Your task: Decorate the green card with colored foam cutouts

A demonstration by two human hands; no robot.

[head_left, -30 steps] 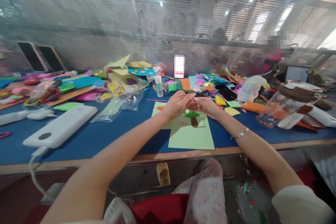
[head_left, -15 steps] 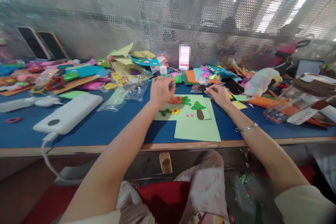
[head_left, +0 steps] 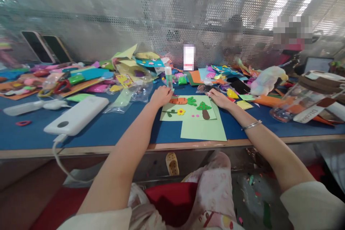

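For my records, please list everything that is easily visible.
Sheets: 2, pale green, centre
Carrot shape: 1, orange, upper sheet
Flower shape: 1, yellow, upper sheet
Tree shape: 1, green, upper sheet
Dots: 2, pink, upper sheet
Tube: 1, white, behind sheets
Power bank: 1, white, left
Jar: 1, clear, right
Plush toy: 1, pastel, right
Scraps: many, mixed, rear
Table: 1, blue, centre
Mesh wall: 1, grey, behind
Shoe: 1, yellow, below
Left hand: 1, bare, near tube
Right hand: 1, bare, sheets' upper edge

The head camera looks forward and down from above and behind the left hand and right hand, both forearms near. Beyond the hands, it faces a perforated screen.
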